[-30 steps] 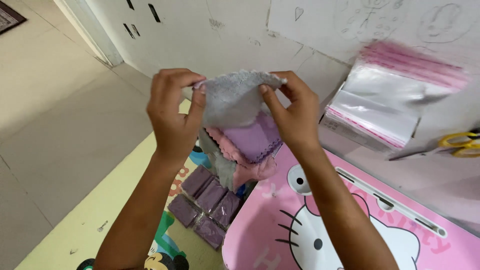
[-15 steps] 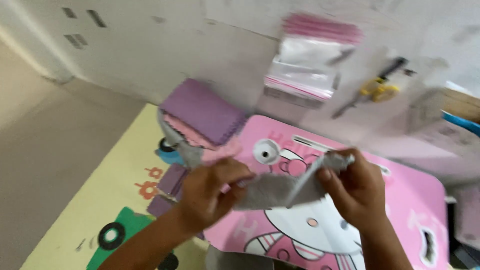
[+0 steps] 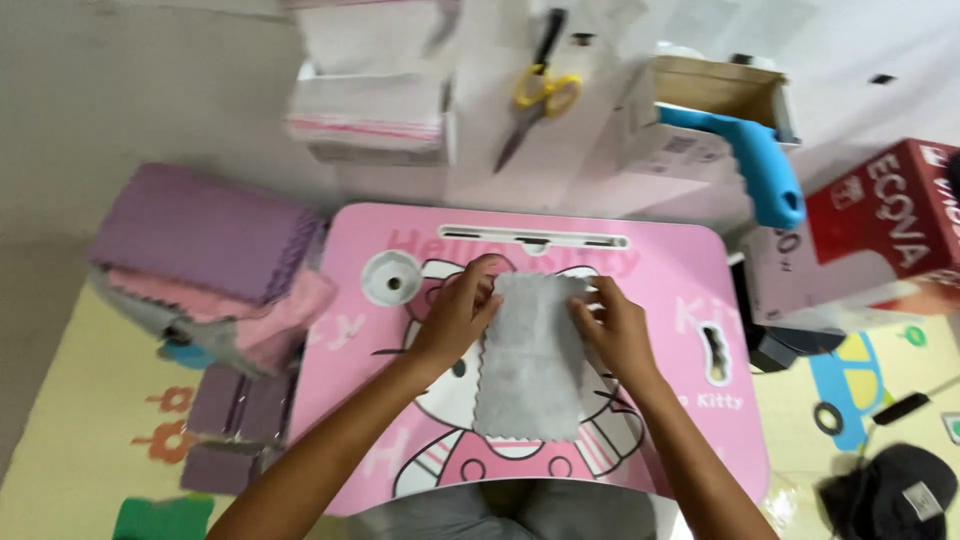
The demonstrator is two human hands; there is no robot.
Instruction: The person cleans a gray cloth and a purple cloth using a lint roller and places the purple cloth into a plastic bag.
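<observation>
A grey cloth (image 3: 528, 360) with scalloped edges lies flat on the middle of the pink tabletop (image 3: 660, 270), its long side running from the far edge toward the near edge. The left hand (image 3: 458, 312) grips the cloth's far left corner, fingers curled over the edge and pressing it down. The right hand (image 3: 612, 328) pinches the cloth's right edge near the far corner, fingers bent on the fabric. Both hands are grasping the cloth, not released.

The tabletop carries a cartoon cat print, a round cup recess (image 3: 391, 278) near its far left corner, a long slot (image 3: 533, 240) along the far edge and a small cut-out (image 3: 715, 352) near the right edge.

Off the left edge, on the floor mat (image 3: 90, 420), stands a stack of folded cloths (image 3: 215, 265), purple on top and pink beneath, with more purple pieces (image 3: 225, 420) lying closer in. Beyond the far edge lie a bundle of clear plastic bags (image 3: 372, 118) and yellow-handled scissors (image 3: 540, 90). A cardboard box (image 3: 715, 90) with a blue tool handle (image 3: 760, 165) sits past the far right corner, and a red box (image 3: 890, 225) just beside it. A black cap (image 3: 890, 495) lies on the mat off the near right corner.
</observation>
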